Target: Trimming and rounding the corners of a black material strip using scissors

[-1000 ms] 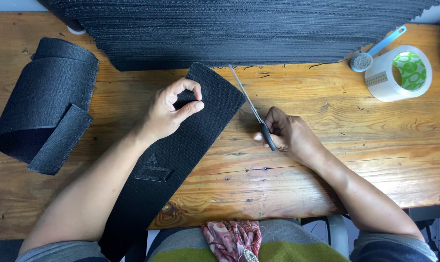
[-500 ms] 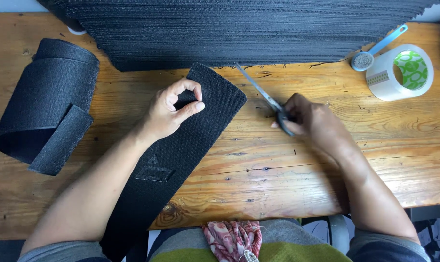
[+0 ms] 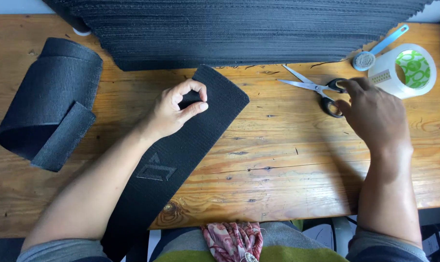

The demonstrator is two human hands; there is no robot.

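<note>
Long black woven elastic strap (image 3: 181,160) with an embossed emblem runs diagonally across the wooden table (image 3: 288,170). Left hand (image 3: 178,109) pinches its far end, thumb to forefinger. Right hand (image 3: 375,116) rests loosely curled on black-handled steel scissors (image 3: 321,90), blades open; grip looks loose, hard to tell. White tape roll (image 3: 404,70) beyond, rolled black strap (image 3: 45,102) left, stacked black straps (image 3: 239,29) at the back.

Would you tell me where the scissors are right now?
The scissors lie open on the wooden table, right of the black strip, under the right hand's fingertips.
</note>
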